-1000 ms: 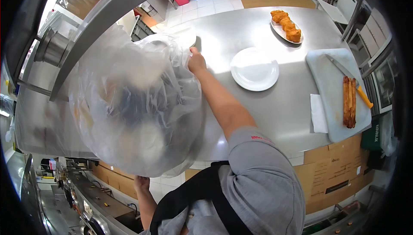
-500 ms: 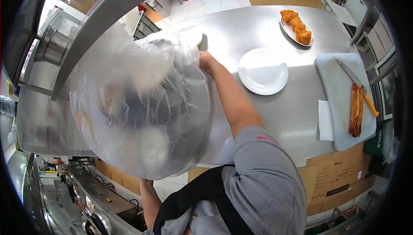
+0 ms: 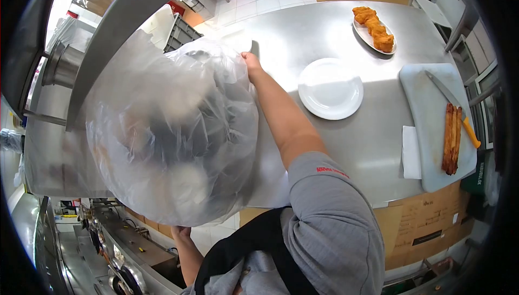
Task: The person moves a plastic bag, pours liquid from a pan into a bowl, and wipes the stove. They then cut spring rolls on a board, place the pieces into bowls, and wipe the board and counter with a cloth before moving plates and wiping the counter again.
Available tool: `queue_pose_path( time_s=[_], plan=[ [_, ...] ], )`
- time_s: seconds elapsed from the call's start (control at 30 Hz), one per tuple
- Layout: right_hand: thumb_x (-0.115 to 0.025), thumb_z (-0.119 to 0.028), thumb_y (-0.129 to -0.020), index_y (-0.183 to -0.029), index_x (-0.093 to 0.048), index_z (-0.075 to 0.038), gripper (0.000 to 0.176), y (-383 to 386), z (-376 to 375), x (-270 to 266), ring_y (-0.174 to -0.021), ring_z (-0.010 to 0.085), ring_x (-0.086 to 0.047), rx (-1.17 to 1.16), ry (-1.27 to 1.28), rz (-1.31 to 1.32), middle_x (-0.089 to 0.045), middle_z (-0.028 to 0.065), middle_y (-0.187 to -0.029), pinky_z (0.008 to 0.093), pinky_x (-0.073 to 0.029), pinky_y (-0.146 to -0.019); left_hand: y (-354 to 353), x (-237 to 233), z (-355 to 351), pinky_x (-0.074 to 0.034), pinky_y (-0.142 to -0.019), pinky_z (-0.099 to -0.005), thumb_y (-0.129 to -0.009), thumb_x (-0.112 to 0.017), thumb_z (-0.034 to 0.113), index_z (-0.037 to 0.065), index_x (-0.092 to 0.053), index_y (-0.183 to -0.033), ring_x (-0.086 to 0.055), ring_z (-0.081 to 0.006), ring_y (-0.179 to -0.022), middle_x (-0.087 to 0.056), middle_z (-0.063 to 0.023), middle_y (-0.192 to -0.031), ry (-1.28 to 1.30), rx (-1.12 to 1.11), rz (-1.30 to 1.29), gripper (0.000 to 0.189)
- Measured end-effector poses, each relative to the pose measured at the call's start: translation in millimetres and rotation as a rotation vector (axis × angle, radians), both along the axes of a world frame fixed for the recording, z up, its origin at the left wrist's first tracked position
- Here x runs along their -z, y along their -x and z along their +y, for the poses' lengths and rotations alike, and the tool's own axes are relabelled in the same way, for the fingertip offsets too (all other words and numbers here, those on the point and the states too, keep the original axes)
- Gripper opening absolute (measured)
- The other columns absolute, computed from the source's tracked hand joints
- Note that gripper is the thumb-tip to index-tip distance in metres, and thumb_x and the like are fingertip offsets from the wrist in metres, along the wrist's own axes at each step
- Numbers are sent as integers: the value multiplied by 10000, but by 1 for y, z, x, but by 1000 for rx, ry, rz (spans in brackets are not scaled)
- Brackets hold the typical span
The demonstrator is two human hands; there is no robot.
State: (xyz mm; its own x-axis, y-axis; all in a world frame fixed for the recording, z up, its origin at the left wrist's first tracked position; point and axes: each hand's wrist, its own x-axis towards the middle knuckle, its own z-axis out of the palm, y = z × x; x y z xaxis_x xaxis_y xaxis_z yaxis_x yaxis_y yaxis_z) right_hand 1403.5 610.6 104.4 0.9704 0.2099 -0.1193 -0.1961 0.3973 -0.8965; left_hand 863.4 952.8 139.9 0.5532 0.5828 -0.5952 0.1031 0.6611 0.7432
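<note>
A large clear plastic bag (image 3: 216, 133) bulges over the left part of the steel table, with pale rounded shapes and a dark patch showing blurred through it. My right hand (image 3: 250, 62) is closed on its far right edge, fingers curled against the plastic. At the near edge, my left hand (image 3: 182, 232) grips the bag from below, its fingertips hidden by the plastic. Right of the bag, a bare round white plate (image 3: 331, 88) lies on the table.
An oval plate (image 3: 361, 31) of golden fried pieces (image 3: 374, 27) stands at the back. To the right, a white cutting board (image 3: 427, 133) holds long browned sticks (image 3: 452, 141) and an orange-handled knife (image 3: 471, 133). A folded white paper (image 3: 411, 152) lies beside it. A steel rail (image 3: 116, 35) arches over the left side.
My right hand has shifted slightly left together with the bag's edge. The left hand has also moved slightly left. The table items appear a little displaced as the view turns.
</note>
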Motion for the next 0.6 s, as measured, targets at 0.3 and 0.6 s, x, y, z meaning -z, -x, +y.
queue_pose_path(
  time_s=[0.3, 0.6],
  plan=[
    [-660, -353, -761, -1035, -640, -45, 413, 34, 10, -7, -834, 266, -627, 204, 572, -162, -646, 159, -998, 374, -485, -708, 32, 37, 32, -466, -931, -456, -910, -514, 333, 55, -495, -1238, -530, -293, -1132, -557, -109, -1238, -4, -216, 118, 430],
    [-674, -214, -809, -966, -625, -7, 264, 39, -43, -39, -755, 193, -628, -396, -431, 164, -645, 92, -881, 362, -520, -663, 37, -39, -22, -419, -956, -497, -915, -431, 359, 76, -514, -1220, -511, -319, -1125, -553, -109, -1226, 16, 193, -123, 424]
  ],
)
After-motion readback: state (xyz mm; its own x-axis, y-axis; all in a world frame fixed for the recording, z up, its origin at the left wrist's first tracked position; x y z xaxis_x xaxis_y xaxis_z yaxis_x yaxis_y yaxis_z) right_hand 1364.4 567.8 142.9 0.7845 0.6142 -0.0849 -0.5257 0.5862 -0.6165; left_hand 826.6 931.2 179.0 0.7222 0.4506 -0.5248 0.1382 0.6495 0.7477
